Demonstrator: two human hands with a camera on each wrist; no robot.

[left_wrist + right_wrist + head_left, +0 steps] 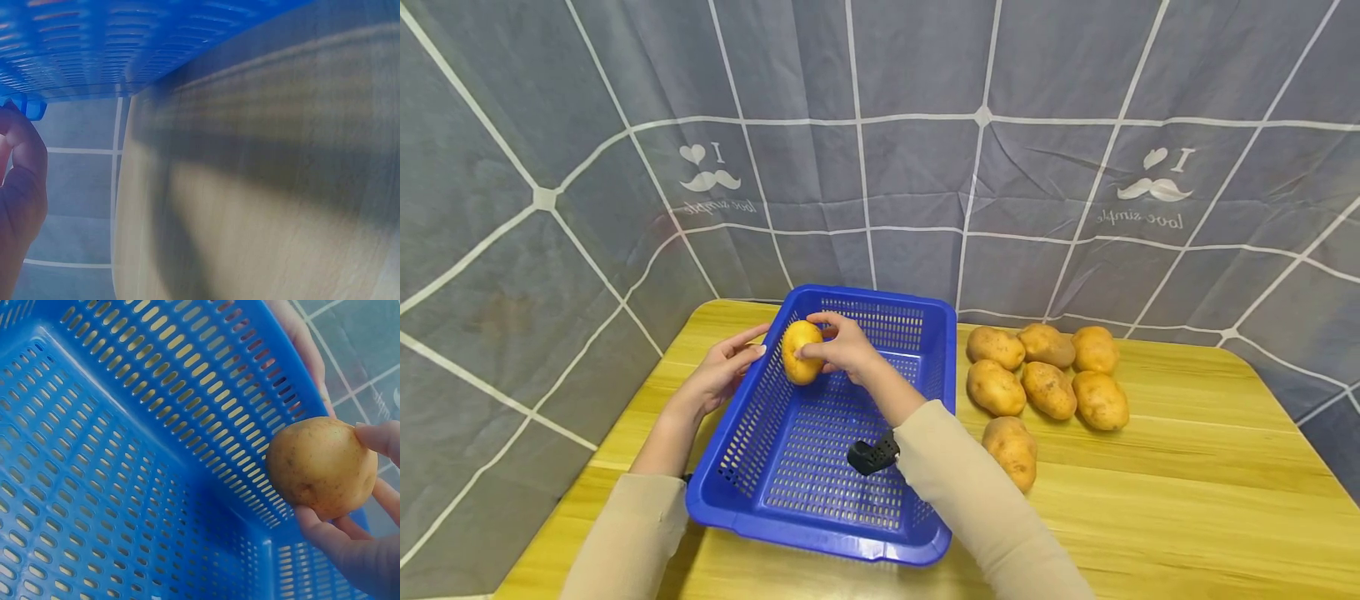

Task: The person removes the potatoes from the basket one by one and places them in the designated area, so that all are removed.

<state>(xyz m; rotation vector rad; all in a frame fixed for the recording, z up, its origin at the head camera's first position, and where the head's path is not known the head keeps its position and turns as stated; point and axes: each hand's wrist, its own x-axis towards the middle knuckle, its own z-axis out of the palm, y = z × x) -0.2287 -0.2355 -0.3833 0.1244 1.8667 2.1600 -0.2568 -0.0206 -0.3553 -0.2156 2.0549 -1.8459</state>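
Observation:
A yellow potato [801,353] is pinched between the thumb and fingers of my right hand [844,348]. It hangs inside the blue plastic basket [820,546], close to the left wall and above the slotted floor. The right wrist view shows the potato [322,467] with fingertips around one end, near the slotted wall. My left hand [721,372] is at the outside of the basket's left rim, thumb tip right at the edge and fingers extended along it. In the left wrist view only part of that hand [25,175] shows, beneath the rim.
Several potatoes [1048,390] lie grouped on the wooden table [1187,483] right of the basket, with one potato [1011,453] nearer, beside the right sleeve. A grey curtain [917,175] with white lines hangs behind the table. A black wrist device [872,457] overlaps the basket.

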